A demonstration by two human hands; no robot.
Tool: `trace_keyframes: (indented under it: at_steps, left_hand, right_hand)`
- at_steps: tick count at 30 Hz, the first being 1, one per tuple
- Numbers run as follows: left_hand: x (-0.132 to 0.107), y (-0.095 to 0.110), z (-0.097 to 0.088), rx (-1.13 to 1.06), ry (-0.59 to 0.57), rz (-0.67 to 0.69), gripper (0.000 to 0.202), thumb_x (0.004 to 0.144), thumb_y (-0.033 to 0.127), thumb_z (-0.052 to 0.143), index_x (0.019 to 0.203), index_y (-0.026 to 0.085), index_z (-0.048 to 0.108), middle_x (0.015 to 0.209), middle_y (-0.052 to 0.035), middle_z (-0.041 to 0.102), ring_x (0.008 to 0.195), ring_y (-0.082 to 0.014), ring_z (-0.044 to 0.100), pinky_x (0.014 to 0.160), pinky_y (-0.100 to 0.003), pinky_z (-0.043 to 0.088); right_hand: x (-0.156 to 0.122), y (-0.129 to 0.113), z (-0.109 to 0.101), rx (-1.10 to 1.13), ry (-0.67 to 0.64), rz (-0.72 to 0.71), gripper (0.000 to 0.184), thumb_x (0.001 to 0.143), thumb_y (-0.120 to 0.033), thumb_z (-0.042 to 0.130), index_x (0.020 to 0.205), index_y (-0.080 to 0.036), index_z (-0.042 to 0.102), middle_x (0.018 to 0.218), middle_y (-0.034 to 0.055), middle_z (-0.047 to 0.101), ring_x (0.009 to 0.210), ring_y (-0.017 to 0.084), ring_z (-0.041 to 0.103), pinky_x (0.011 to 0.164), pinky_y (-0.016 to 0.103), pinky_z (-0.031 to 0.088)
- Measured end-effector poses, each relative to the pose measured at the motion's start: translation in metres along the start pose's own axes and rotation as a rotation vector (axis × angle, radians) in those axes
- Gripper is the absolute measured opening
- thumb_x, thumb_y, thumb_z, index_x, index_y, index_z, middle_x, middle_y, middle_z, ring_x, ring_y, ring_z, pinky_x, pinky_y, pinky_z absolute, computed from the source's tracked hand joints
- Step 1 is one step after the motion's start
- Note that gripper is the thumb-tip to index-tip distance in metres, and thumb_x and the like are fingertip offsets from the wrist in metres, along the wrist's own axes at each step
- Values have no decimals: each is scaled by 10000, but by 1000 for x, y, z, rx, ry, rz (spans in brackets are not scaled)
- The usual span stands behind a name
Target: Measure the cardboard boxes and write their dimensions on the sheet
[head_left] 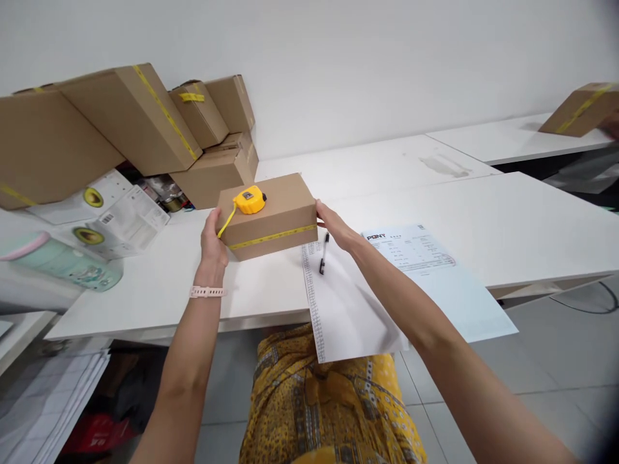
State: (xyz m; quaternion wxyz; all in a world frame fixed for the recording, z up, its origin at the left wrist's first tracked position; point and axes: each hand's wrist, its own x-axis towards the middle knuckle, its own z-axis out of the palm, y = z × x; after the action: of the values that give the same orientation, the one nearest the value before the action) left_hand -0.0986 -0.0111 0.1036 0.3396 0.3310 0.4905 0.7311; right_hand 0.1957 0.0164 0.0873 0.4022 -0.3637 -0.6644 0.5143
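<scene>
Head view: I log left hand [213, 243], fingers half-curled, and right hand [334, 225], fingers nearly straight, holding the carton [273, 222] between them, yellow tape measure [250, 200] on its top.

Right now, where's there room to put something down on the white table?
Bare bits of the white table: behind the held box; right of the printed sheet; and between the green tumbler and the left hand. It's crowded at back left, under stacked boxes, and around the white paper and pen.
</scene>
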Motion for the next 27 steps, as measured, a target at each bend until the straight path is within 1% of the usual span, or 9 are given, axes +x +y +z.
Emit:
trace_keyframes:
  at_steps: [4,10,13,18,20,22,23,25,27]
  left_hand:
    - [-5,-2,2,2,-47,-2,290,779,443,744,978,233,723,1168,-38,725,1156,-236,647,903,-301,566]
    - [-12,-3,5,24,-62,-22,277,799,401,727,1029,245,728,1264,-37,696,1301,-263,569,1058,-350,507]
    - [-17,-4,9,59,-84,-11,321,807,387,710,1092,240,718,1320,-47,668,1351,-273,532,1127,-376,451]
    - [-20,-8,14,202,-96,-11,378,820,371,684,1176,244,674,1362,-60,632,1341,-300,538,1151,-438,425]
    - [-19,-6,16,284,-62,45,412,827,373,684,1217,249,646,1420,-62,591,1387,-299,489,1188,-450,376]
    - [-18,0,19,406,-56,193,496,811,367,728,1281,264,606,1506,-59,514,1462,-287,391,1239,-444,281]
    - [-17,4,21,469,-93,276,555,790,358,767,1309,273,589,1533,-58,483,1486,-284,350,1255,-441,236]
    - [-16,14,29,554,-253,377,674,722,323,849,1337,280,577,1537,-70,470,1500,-304,320,1265,-455,188]
    - [-13,23,39,571,-416,368,741,643,262,905,1317,259,598,1488,-96,507,1476,-348,347,1251,-491,200]
  right_hand:
    - [-16,-5,-3,53,39,-33,646,961,-738,287,1474,-392,473,1613,-56,404,1476,258,369,1219,521,321]
    - [-26,-6,-10,36,85,23,705,929,-773,325,1520,-401,424,1618,-49,395,1504,289,323,1235,561,287]
    - [-27,-2,-13,35,123,34,720,921,-776,353,1524,-389,426,1620,-37,392,1497,289,335,1232,542,305]
    - [-30,10,-18,14,168,62,708,906,-778,392,1528,-438,399,1633,-66,363,1505,280,325,1236,539,306]
    - [-30,13,-20,-3,197,75,707,905,-777,394,1524,-436,401,1632,-62,366,1505,274,328,1241,538,294]
    - [-31,13,-20,-24,271,83,720,906,-768,403,1524,-398,405,1628,-27,380,1493,273,349,1239,527,297]
    - [-30,12,-21,-36,319,79,725,908,-759,411,1523,-376,406,1620,-5,394,1483,272,365,1234,518,305]
    - [-30,8,-21,-64,402,50,716,917,-737,417,1517,-346,408,1596,31,429,1458,266,399,1219,499,330]
    - [-30,3,-22,-99,447,10,679,932,-714,405,1496,-335,426,1559,52,473,1423,260,440,1193,493,365]
